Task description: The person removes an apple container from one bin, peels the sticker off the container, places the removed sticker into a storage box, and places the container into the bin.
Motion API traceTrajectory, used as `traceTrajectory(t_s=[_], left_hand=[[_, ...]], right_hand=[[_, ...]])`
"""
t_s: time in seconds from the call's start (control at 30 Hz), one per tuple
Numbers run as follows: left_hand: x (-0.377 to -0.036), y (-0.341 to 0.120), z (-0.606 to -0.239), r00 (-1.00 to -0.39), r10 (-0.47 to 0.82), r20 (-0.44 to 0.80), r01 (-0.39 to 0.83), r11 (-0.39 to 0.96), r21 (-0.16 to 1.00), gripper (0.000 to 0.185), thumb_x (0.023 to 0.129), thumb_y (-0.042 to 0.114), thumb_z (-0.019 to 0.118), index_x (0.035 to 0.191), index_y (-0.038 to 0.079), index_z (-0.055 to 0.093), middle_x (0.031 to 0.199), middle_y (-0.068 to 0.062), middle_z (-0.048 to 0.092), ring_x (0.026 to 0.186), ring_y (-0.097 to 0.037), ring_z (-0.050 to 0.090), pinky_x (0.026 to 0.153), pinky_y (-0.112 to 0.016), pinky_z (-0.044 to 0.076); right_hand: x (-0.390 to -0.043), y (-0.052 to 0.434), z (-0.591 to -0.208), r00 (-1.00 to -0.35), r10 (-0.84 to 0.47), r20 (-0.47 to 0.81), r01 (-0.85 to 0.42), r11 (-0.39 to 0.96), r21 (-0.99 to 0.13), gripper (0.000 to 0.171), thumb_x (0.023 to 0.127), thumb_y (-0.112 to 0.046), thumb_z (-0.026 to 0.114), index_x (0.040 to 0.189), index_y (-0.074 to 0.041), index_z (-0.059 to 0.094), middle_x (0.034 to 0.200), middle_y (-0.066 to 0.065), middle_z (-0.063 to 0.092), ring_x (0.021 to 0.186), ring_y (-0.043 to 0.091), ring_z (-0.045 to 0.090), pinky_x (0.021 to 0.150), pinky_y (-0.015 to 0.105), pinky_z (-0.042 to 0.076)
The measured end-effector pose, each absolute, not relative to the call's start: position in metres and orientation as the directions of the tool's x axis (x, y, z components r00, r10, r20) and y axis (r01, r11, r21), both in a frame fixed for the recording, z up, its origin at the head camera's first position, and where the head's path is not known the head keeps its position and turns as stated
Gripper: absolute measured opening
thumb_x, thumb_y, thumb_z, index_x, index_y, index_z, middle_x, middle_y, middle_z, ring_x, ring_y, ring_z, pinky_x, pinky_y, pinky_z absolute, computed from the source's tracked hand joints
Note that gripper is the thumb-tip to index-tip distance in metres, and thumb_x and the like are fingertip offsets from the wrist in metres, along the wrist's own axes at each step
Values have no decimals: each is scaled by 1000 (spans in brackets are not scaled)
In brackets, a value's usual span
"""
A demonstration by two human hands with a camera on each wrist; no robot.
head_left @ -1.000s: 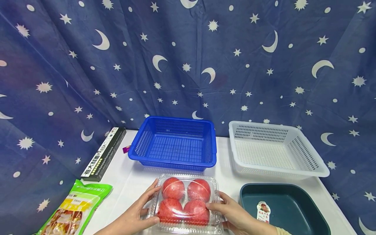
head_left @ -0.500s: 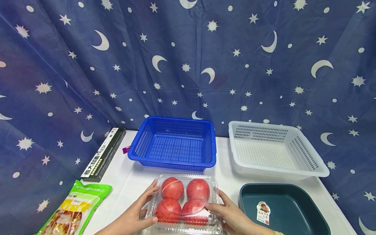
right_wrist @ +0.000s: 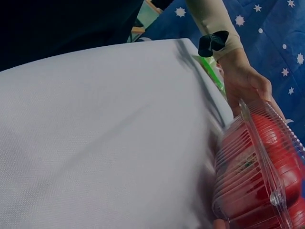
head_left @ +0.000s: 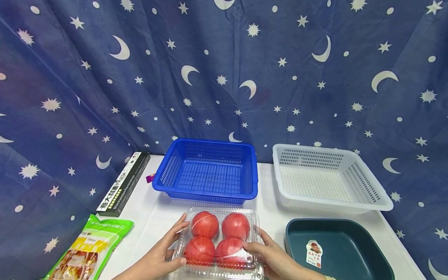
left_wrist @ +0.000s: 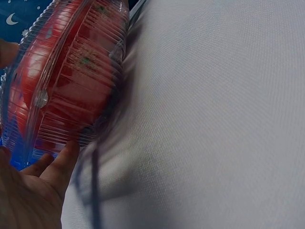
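You pinch the clear box between thumbs and fingers, left hand at its nine o'clock, right hand at three, probably so both share the weight of its four red fruits. Your right thumb overlaps the lid; your left sits near eight. The blue basket stands just beyond at twelve, the dark tray at three.

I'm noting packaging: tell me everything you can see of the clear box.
The clear box looks like ribbed plastic, its lid, face up, apparently closed over four round red fruits set two by two. A round stud shows on its side in the left wrist view. The left hand and right hand hold it from opposite sides, in front of the blue basket. Whether it touches the table is unclear.
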State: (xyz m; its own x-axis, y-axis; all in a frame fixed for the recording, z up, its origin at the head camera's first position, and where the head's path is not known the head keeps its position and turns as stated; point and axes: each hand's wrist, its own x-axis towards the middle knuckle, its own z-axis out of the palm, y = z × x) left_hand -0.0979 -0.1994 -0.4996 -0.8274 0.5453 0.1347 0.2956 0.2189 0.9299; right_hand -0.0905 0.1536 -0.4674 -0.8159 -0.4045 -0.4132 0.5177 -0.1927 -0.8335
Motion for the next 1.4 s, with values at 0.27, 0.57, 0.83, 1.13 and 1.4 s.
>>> traceTrajectory(t_s=[0.27,0.57,0.83,1.13,1.4], left_hand=[[-98,-199,-499,-853,516,85,239,240,941,79,94,11,71,160,15,27,171,-18,2,137,-65,29,94,-67,49],[-100,-199,-499,-867,498,36,192,266,945,80,94,15,72,160,16,26,171,-16,2,138,-62,32,97,-67,47],[-100,-200,-498,-866,498,46,205,269,941,79,95,14,71,161,15,27,171,-14,4,137,-60,36,96,-62,50],[-95,-200,-491,-868,496,21,187,286,940,80,95,15,71,162,16,27,171,-13,6,138,-57,37,95,-46,54],[-89,-197,-480,-864,501,45,209,276,938,78,96,14,70,162,20,29,172,-11,8,138,-52,40,93,-36,54]], right_hand=[[-92,152,-468,-814,-413,-408,520,-205,-829,93,97,-21,66,160,-8,0,131,22,57,108,32,66,90,54,56],[-92,151,-471,-812,-396,-428,526,-180,-831,93,97,-24,64,161,-8,-1,133,25,55,108,33,66,88,54,57],[-92,150,-472,-821,-373,-433,517,-162,-840,92,97,-24,63,161,-5,0,133,26,55,107,33,66,88,54,57],[-93,156,-468,-815,-329,-478,524,-63,-850,91,98,-29,62,161,-1,2,135,30,53,109,34,63,92,53,56],[-91,163,-460,-807,-340,-483,527,-46,-849,87,101,-33,58,162,-3,4,135,31,53,109,35,63,93,57,54]])
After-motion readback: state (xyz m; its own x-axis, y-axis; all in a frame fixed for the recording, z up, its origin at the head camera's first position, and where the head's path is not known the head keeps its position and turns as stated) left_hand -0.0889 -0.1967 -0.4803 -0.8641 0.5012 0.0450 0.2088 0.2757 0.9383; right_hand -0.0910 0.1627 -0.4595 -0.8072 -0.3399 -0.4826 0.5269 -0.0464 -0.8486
